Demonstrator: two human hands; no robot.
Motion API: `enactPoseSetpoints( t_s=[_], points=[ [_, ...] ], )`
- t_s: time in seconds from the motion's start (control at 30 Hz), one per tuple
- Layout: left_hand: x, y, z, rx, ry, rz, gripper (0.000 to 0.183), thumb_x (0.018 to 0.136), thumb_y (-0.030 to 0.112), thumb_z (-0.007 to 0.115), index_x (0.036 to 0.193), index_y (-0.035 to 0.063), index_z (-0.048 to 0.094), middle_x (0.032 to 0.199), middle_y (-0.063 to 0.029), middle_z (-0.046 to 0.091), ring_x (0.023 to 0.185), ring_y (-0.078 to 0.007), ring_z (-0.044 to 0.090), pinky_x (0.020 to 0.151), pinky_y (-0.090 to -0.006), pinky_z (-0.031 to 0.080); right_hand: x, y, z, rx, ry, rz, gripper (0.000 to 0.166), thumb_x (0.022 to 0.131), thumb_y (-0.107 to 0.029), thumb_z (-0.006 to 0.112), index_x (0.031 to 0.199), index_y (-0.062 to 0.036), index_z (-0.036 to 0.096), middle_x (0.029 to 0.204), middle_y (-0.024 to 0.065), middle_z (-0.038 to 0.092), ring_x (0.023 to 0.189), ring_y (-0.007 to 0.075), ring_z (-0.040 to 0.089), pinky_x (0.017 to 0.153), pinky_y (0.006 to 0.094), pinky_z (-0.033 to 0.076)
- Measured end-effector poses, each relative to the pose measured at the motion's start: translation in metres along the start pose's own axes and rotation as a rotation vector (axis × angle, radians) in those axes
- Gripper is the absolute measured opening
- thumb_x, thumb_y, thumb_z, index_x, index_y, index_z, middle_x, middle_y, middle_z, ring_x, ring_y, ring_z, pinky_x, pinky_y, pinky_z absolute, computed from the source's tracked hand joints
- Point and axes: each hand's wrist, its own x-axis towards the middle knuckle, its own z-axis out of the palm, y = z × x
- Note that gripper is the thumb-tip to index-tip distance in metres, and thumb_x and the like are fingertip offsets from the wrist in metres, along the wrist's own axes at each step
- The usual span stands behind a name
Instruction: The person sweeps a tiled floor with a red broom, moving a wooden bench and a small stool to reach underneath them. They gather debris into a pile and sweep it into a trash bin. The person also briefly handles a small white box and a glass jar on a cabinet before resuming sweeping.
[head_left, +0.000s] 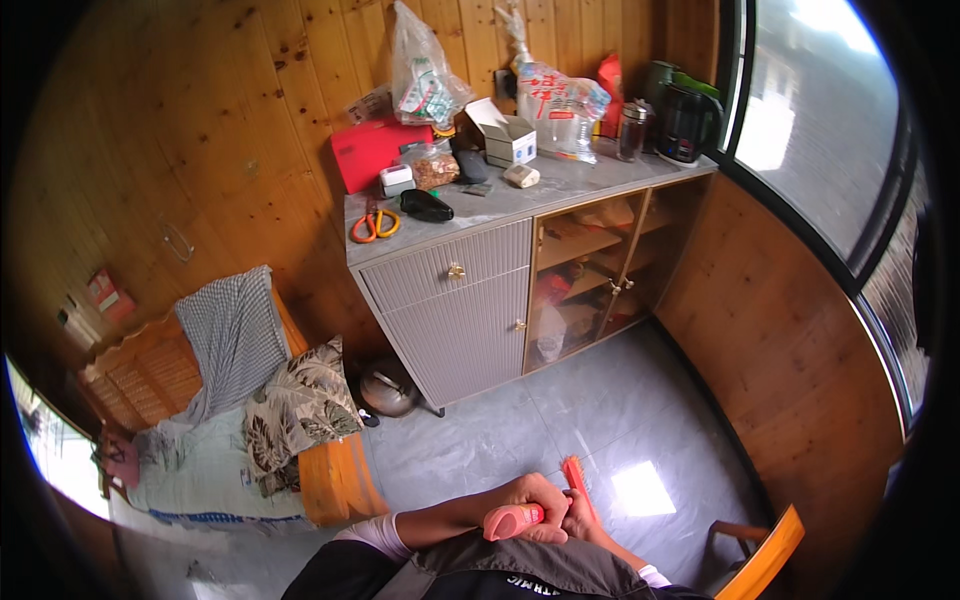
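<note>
A broom with a pink handle end (513, 520) is held in front of my body, seen almost end-on from above. My left hand (541, 496) wraps around the upper handle. Just beyond it, my right hand (582, 520) grips lower down, partly hidden by the left one. Past my hands shows the red broom head (574, 474) with pale bristles, over the grey tiled floor (480, 442). Most of the shaft between hands and head is hidden.
Ahead stands a grey cabinet (450, 337) with glass doors; scissors (375, 225), bags and an electric kettle (684, 124) sit on top. A wooden sofa (337, 480) with a cushion (304, 409) is left, a metal pot (388, 388) beside it. A wooden chair (765, 559) stands right.
</note>
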Motion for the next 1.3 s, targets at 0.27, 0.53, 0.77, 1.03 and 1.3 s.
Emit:
enactPoseSetpoints(
  t_s=[0.27,0.53,0.77,1.03,1.3],
  points=[
    [0.057,-0.013,-0.058,-0.081,-0.06,-0.044,0.032,0.073,0.01,0.062,0.051,0.0045,0.039,0.048,-0.0046,0.042,0.043,-0.0173,0.038,0.043,-0.0288,0.028,0.108,-0.057,-0.018,-0.167,-0.112,0.034,0.019,0.077,-0.023,0.043,0.065,-0.0085,0.046,0.063,0.0083,0.052,0.061,0.0249,0.05,0.068,0.0387,0.043],
    [0.082,-0.048,-0.158,-0.115,0.291,0.015,0.029,0.075,0.013,0.062,0.055,0.0036,0.045,0.052,-0.0016,0.043,0.05,-0.0097,0.04,0.046,-0.0254,0.031,0.011,-0.119,0.149,-1.727,-0.002,-1.255,0.02,0.076,-0.024,0.044,0.075,-0.0067,0.053,0.078,0.0113,0.058,0.076,0.0291,0.053,0.074,0.038,0.041],
    [0.102,-0.069,-0.206,-0.095,0.643,0.116,0.014,0.068,0.005,0.064,0.066,0.0012,0.05,0.061,-0.0042,0.05,0.058,-0.0108,0.045,0.054,-0.0247,0.039,-0.006,-0.119,0.271,-1.893,-0.073,-1.427,0.029,0.069,-0.025,0.052,0.093,-0.0102,0.057,0.088,0.012,0.058,0.085,0.0297,0.053,0.075,0.0376,0.041],
    [0.138,-0.051,-0.25,0.441,0.589,0.154,0.051,0.073,0.037,0.062,0.103,-0.0014,0.045,0.102,-0.0105,0.05,0.094,-0.0178,0.048,0.082,-0.0302,0.038,0.025,-0.2,0.282,-1.778,0.433,-1.445,0.015,0.06,-0.019,0.059,0.067,-0.0065,0.054,0.068,0.0129,0.058,0.066,0.0311,0.057,0.059,0.0403,0.046],
    [0.148,-0.095,-0.252,0.208,0.931,-0.166,0.021,0.085,0.017,0.051,0.096,-0.0015,0.05,0.09,-0.0069,0.056,0.073,-0.011,0.053,0.069,-0.0227,0.042,0.025,-0.4,0.227,-1.306,0.711,-1.289,0.017,0.061,-0.023,0.063,0.069,-0.0089,0.058,0.069,0.0111,0.06,0.068,0.0277,0.059,0.063,0.037,0.047]
  ],
)
